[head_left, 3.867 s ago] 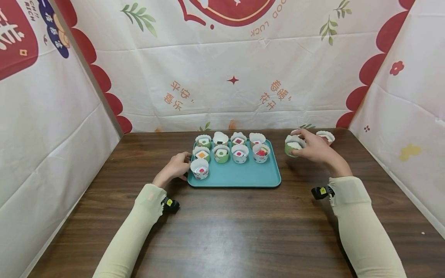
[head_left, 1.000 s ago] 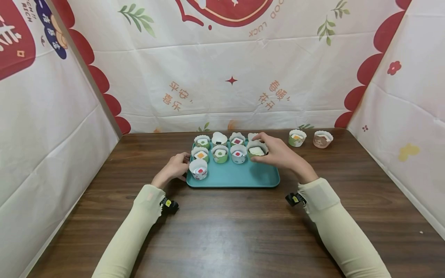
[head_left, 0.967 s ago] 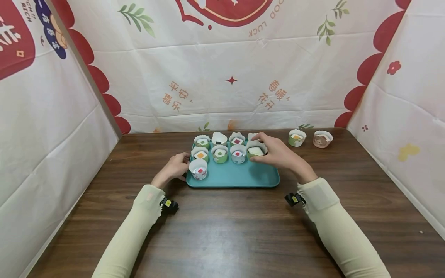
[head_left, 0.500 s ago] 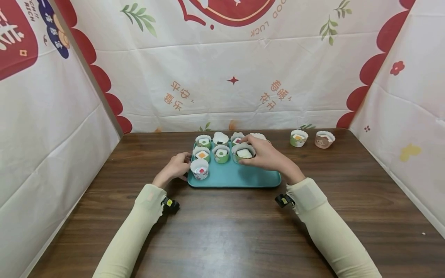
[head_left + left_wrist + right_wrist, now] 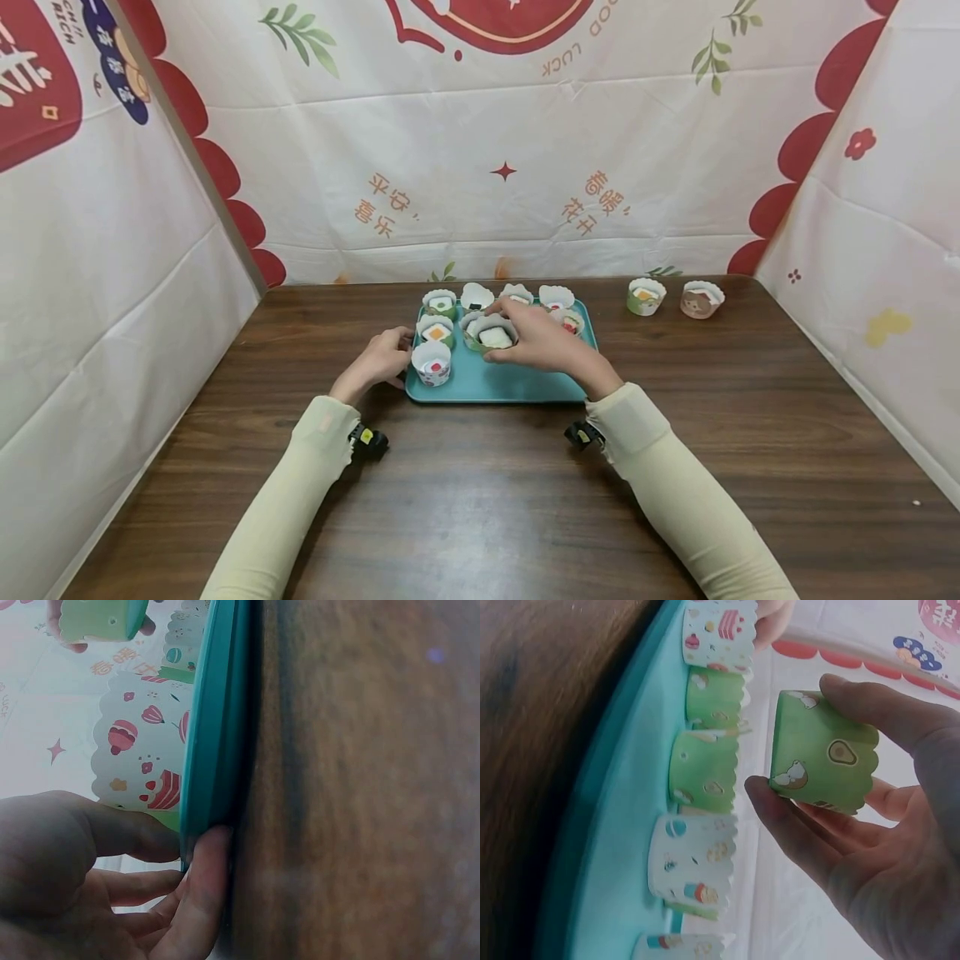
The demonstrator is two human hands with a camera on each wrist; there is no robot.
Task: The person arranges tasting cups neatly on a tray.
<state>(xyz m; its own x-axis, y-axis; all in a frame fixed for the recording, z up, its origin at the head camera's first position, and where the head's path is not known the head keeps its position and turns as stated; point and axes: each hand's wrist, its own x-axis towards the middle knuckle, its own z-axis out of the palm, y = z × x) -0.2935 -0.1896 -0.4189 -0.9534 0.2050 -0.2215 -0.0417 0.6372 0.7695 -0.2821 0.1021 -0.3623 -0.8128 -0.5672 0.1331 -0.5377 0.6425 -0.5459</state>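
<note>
**A:** What is your right hand (image 5: 536, 343) doing?

**Me:** It grips a green paper cup (image 5: 495, 336), thumb on one side and fingers curled round the other. My right wrist view shows the cup (image 5: 821, 752) clear of the tray, with little animal prints on its wall. It holds a white piece of something inside.

**A:** Where is it, going by that hand?

**Me:** At my fingertips, over the teal tray (image 5: 525, 387). The other cups on the tray sit just beyond and to the left of my fingers. One white cup with a red piece (image 5: 431, 364) stands further left, nearer my other hand.

**A:** And your left hand (image 5: 381, 360)?

**Me:** It rests at the left edge of the tray. My left wrist view shows a fingertip (image 5: 206, 862) pressed against the tray's rim (image 5: 214, 735), the thumb lying over it and the other fingers loosely curled underneath. It pinches the rim lightly rather than lifting it; the tray lies flat on the table (image 5: 480, 500).

**A:** Anything off the tray?

**Me:** Two cups stand on the table well off to the right of my right hand, close to each other: a green cup with an orange piece (image 5: 646, 297), and a brown cup (image 5: 702, 299) just past it. Printed cloth (image 5: 480, 167) hangs behind and to both sides.
</note>
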